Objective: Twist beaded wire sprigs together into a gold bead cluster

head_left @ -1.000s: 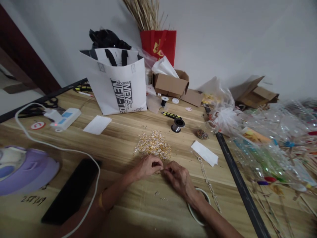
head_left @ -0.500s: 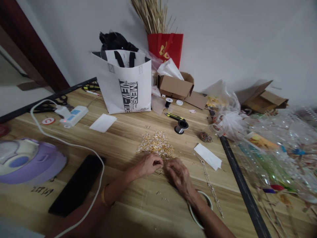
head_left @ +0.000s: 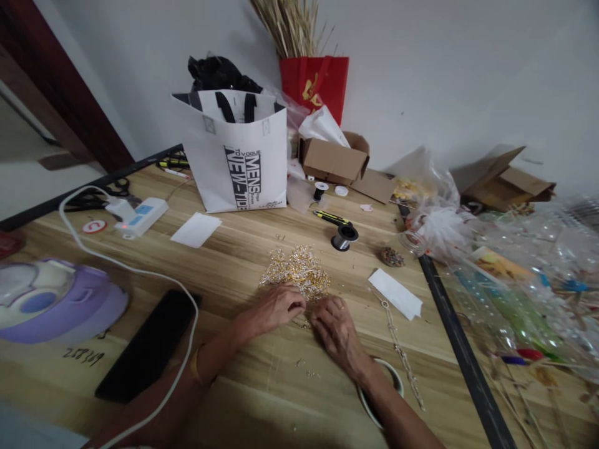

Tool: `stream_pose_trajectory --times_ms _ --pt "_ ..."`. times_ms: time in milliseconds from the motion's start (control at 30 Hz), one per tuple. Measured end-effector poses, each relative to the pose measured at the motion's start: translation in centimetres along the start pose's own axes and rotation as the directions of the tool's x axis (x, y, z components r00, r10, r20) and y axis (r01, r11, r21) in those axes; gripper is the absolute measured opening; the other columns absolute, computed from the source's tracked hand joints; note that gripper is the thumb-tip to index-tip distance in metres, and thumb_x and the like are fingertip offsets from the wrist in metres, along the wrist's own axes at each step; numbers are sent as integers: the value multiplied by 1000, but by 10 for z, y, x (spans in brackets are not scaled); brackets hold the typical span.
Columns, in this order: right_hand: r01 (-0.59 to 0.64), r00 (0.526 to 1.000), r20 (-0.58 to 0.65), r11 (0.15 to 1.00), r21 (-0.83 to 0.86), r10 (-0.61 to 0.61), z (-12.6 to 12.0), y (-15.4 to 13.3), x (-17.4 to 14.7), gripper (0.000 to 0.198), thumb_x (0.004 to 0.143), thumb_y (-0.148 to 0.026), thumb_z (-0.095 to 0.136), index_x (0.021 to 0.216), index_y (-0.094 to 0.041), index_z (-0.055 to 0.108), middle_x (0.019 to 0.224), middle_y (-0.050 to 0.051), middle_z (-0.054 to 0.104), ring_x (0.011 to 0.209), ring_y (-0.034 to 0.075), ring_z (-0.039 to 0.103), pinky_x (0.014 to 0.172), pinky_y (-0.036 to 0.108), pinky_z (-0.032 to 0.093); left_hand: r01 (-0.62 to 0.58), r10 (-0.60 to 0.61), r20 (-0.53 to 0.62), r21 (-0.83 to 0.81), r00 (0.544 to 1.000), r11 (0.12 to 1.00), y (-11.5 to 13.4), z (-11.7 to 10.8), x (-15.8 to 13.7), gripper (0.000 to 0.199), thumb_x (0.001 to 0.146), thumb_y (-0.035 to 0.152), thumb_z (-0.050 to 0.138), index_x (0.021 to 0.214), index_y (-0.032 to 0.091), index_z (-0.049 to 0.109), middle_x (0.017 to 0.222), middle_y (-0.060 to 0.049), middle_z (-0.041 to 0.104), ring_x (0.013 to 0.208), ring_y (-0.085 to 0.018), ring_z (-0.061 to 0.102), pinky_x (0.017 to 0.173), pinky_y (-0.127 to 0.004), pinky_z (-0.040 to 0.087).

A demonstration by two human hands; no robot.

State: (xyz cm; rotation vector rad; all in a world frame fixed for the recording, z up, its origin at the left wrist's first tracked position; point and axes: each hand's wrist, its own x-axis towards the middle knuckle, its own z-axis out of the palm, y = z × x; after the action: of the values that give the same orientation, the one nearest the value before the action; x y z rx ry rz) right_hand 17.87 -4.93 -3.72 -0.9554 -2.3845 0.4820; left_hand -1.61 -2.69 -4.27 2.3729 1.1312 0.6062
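Note:
A heap of small gold and clear beads or findings (head_left: 297,268) lies on the wooden table. At its near edge, my left hand (head_left: 282,305) has its fingers curled and pinched together. Close beside it, my right hand (head_left: 333,327) is bent with thumb and fingertips together, facing the left. What either pinch holds is too small to make out. Under and between the fingertips a bit of thin gold chain (head_left: 302,323) shows. A few tiny loose pieces (head_left: 311,374) lie nearer me. A beaded chain (head_left: 400,349) stretches along the table right of my right hand.
A roll of tape (head_left: 395,377) sits under my right forearm. Beyond the heap are a wire spool (head_left: 344,238), a cutter knife (head_left: 331,217) and a white bag (head_left: 243,162). A white cable (head_left: 187,349) crosses my left forearm beside a black phone-like slab (head_left: 147,349). Plastic packages (head_left: 496,305) crowd the right.
Both hands stay at the heap's near edge with only slight finger shifts. My right hand's fingers have turned a little. The view has shifted slightly.

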Motion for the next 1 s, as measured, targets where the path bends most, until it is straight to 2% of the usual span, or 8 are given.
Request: stream_pose_trajectory --times_ms 367,1000 --pt "-4 1000 17 1000 27 3 1 -2 2 19 92 -19 40 82 -20 57 81 5 55 81 20 47 78 38 37 14 -14 10 -1 1000 1000 7 -6 1 11 80 15 57 71 17 63 72 0 62 77 -14 53 73 -25 38" --pt "-18 999 31 999 46 17 5 2 1 19 92 -23 41 84 -19 58 82 6 56 82 20 48 77 37 38 28 -28 19 -1 999 1000 4 -2 0 12 81 18 56 72 18 64 72 0 62 78 -15 53 74 -25 38"
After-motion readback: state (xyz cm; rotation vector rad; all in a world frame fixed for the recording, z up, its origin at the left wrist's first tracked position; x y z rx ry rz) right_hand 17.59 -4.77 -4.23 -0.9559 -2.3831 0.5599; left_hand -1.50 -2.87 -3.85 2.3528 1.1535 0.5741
